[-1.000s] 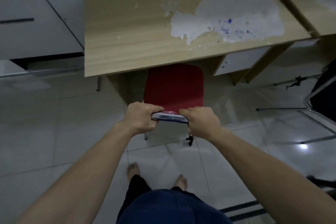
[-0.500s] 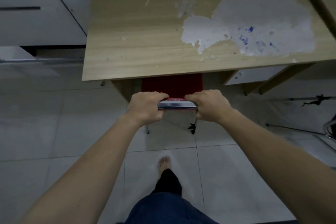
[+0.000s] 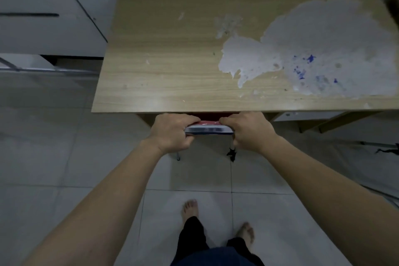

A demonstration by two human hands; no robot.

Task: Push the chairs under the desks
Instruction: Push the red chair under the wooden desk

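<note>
A red chair (image 3: 209,123) stands almost wholly under the wooden desk (image 3: 172,75); only the top of its backrest and two rear legs show below the desk's front edge. My left hand (image 3: 172,131) grips the left end of the backrest. My right hand (image 3: 248,129) grips the right end. The desk top has a large patch of peeled, whitish surface with blue specks on its right half. The chair seat is hidden by the desk.
Grey cabinet fronts (image 3: 43,17) line the wall at the left. A second desk's corner (image 3: 391,0) shows at the far right. Thin metal legs and a dark object (image 3: 386,150) lie on the tiled floor at right. My bare feet (image 3: 191,209) stand on the tiles below.
Both hands have pushed the chair forward under the desk; the red seat that showed a second ago is now hidden. I have stepped closer to the desk.
</note>
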